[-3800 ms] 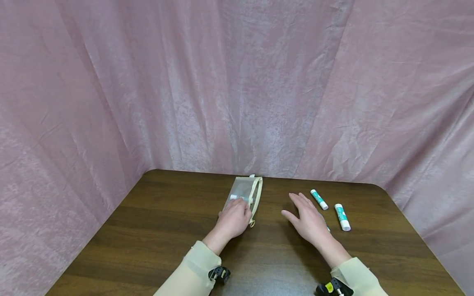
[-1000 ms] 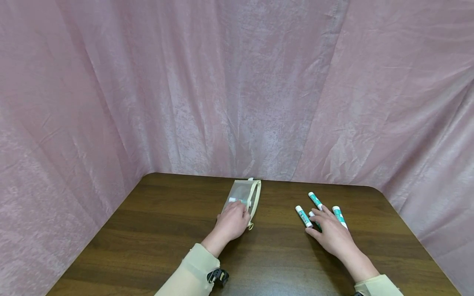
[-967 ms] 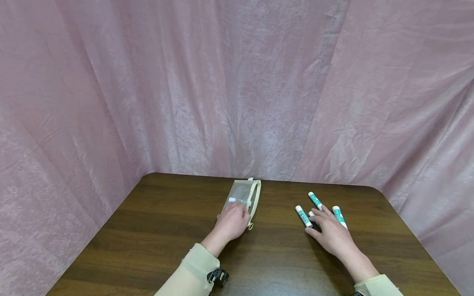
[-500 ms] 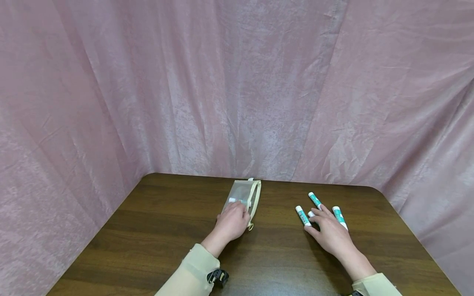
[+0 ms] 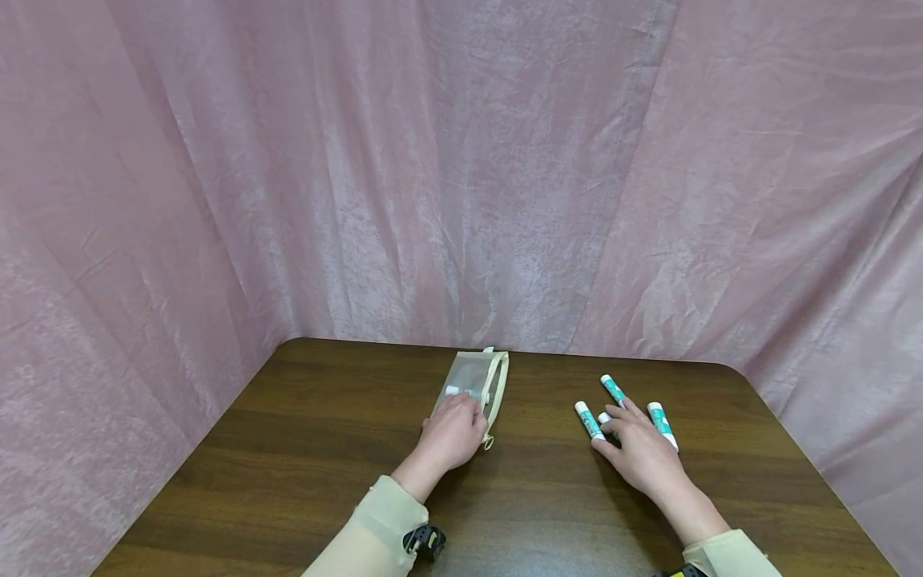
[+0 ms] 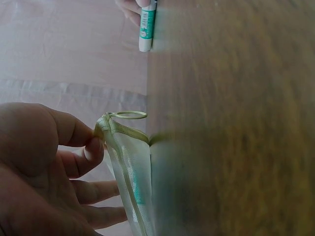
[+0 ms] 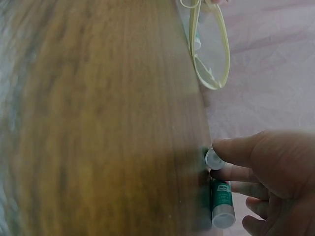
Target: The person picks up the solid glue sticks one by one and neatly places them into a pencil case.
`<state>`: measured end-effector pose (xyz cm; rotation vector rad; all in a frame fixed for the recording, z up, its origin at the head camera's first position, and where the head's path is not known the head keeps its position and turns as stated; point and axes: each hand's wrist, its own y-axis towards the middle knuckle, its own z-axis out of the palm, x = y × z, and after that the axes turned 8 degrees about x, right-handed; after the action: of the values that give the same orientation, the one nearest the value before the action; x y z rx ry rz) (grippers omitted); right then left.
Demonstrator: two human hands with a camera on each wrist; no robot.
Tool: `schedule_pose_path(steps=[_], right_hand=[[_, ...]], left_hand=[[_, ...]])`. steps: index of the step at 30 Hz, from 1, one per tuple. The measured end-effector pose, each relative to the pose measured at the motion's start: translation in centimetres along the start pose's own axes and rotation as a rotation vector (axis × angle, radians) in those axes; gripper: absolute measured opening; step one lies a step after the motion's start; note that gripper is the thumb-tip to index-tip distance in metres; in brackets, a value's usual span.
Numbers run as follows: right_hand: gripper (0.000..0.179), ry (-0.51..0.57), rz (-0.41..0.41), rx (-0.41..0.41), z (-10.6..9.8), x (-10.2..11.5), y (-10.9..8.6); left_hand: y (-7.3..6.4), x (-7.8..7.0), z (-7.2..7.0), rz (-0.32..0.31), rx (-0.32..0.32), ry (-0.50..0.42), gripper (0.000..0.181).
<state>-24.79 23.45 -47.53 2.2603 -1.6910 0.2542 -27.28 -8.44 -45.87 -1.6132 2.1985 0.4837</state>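
Note:
My left hand (image 5: 453, 429) pinches the cream-edged corner of a see-through mesh zip pouch (image 5: 467, 369) between thumb and index finger. The pouch's mouth gapes to the right, and a white-ended stick with a green label (image 6: 136, 184) shows through the mesh. To the right, my right hand (image 5: 644, 455) reaches over several green-and-white glue sticks. Its thumb and index finger pinch the near end of the leftmost glue stick (image 5: 588, 419), which lies on the table. Another glue stick (image 5: 604, 417) is mostly hidden under the fingers.
A farther glue stick (image 5: 612, 389) lies beyond the right fingertips, and one more glue stick (image 5: 661, 425) lies right of the hand. All rest on a brown wooden table (image 5: 303, 433). A pink curtain (image 5: 447, 176) hangs behind the table's far edge.
A glue stick has appeared left of the others since the earliest frame. My right hand went rightward over the sticks, then its thumb closed in on the leftmost. The left hand stays put.

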Motion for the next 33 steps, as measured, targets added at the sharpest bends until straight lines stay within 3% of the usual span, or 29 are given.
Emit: schedule_pose_path(steps=[22,33], right_hand=[[0.024,0.006,0.008,0.002,-0.04,0.05,-0.06],[0.016,-0.003,-0.006,-0.054,0.08,-0.04,0.1]], left_hand=[[0.02,0.03,0.09,0.004,-0.006,0.0,0.02],[0.0,0.0,0.06,0.003,-0.004,-0.003,0.02]])
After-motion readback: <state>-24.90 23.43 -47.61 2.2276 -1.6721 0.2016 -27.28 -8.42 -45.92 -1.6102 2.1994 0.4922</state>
